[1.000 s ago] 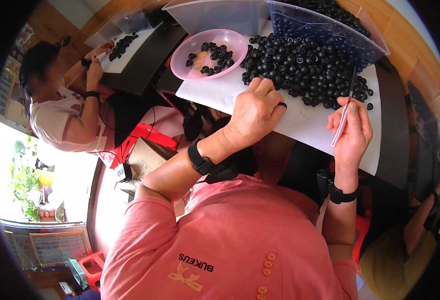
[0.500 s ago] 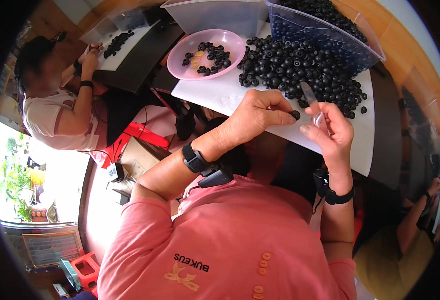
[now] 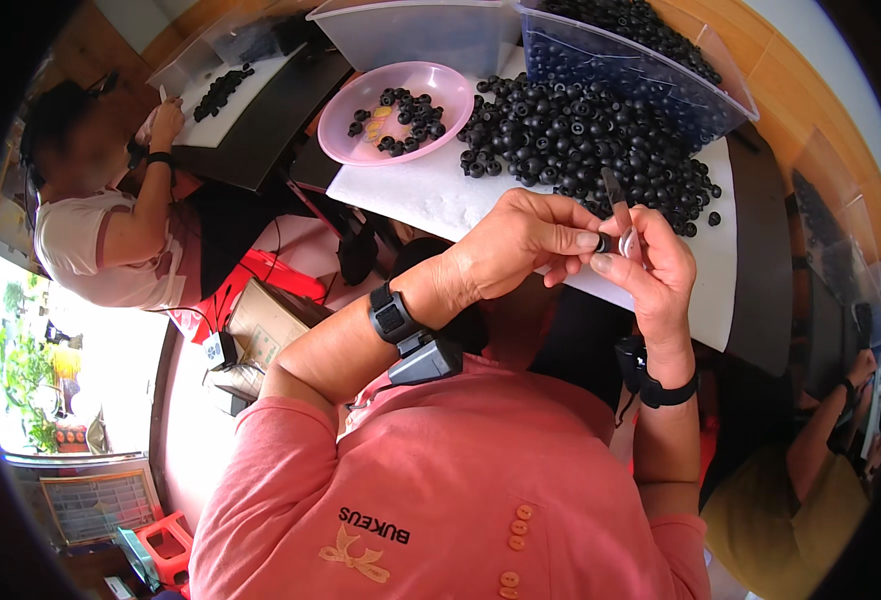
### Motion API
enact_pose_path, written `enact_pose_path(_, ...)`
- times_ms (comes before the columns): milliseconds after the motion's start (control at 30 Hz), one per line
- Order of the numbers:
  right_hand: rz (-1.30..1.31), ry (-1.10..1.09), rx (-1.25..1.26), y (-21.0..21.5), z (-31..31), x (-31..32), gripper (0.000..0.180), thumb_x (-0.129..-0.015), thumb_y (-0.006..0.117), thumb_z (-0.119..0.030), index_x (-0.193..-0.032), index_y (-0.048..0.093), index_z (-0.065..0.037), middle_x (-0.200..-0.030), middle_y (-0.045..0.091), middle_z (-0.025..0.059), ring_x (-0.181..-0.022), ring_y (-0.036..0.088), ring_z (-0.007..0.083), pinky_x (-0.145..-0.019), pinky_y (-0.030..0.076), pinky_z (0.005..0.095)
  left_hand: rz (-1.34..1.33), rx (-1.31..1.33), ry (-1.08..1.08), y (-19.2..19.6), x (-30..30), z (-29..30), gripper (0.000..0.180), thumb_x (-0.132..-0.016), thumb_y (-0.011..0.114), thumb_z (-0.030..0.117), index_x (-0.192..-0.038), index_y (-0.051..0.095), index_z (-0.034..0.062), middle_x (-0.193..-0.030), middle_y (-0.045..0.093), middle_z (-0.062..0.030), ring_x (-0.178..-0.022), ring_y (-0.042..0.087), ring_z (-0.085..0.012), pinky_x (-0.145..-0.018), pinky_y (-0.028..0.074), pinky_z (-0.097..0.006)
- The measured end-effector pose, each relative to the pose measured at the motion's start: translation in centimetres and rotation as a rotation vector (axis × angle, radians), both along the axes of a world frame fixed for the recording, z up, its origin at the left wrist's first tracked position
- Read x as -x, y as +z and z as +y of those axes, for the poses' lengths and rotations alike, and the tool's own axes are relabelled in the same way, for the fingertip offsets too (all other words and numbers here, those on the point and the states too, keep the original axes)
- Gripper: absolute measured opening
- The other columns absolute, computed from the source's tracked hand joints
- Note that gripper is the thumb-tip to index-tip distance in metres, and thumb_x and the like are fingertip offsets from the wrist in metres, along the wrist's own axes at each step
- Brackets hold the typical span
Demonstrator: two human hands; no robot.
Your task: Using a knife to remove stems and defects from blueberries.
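Observation:
My left hand [image 3: 525, 245] pinches a small round black part [image 3: 605, 242] between thumb and fingertips. My right hand [image 3: 655, 265] is closed around a slim knife-like tool [image 3: 615, 190]; its narrow blade points up and away, and a pale end shows between the fingers. Both hands meet over the near edge of the white work surface [image 3: 400, 205], the black part held against the tool or very close to it. Just beyond them lies a large heap of round black parts [image 3: 580, 130], several with visible holes. My fingers partly hide the held part.
A pink bowl [image 3: 330, 125] with some black parts and yellowish pieces stands left of the heap. Behind are a clear bin [image 3: 420, 40] and a bin full of black parts [image 3: 640, 75]. One person [image 3: 110, 220] works at the left; another person's arm [image 3: 820, 440] shows at right.
My left hand has moved right, bringing the black part up to the tool in my right hand. The view has shifted slightly. At left, the other person's hands have moved.

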State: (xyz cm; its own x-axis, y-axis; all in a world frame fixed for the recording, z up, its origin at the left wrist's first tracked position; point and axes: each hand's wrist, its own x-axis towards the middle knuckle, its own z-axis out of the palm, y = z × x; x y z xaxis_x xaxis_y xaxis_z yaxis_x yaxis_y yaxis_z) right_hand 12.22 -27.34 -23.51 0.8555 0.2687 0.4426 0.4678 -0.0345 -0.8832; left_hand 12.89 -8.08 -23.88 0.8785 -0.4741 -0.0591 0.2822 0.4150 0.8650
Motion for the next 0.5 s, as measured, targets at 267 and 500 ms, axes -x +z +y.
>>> enact_pose_path(267,-0.09,-0.154,0.081,-0.5,0.6,-0.2,0.02,-0.085,0.072,-0.011,-0.098,0.062,0.0,-0.07,0.051,-0.0034,-0.066,0.046,0.0039,-0.061,0.04,0.0198,0.012,0.002,-0.011,-0.2,-0.4,0.0,0.015,-0.095,0.061,0.01,-0.102,0.062,-0.0035,-0.081,0.063,-0.0073,-0.066,0.06,-0.0144,-0.049,0.046,-0.025)
enact_pose_path(500,0.111,-0.184,0.091,0.4,-0.4,-0.3,0.028,-0.099,0.058,-0.027,-0.092,0.065,-0.001,-0.07,0.054,-0.003,-0.061,0.043,0.0058,-0.055,0.035,0.0225,0.035,0.049,-0.014,-0.2,-0.5,0.5,0.014,-0.096,0.06,0.011,-0.101,0.062,-0.0024,-0.081,0.062,-0.008,-0.065,0.06,-0.0154,-0.048,0.045,-0.026)
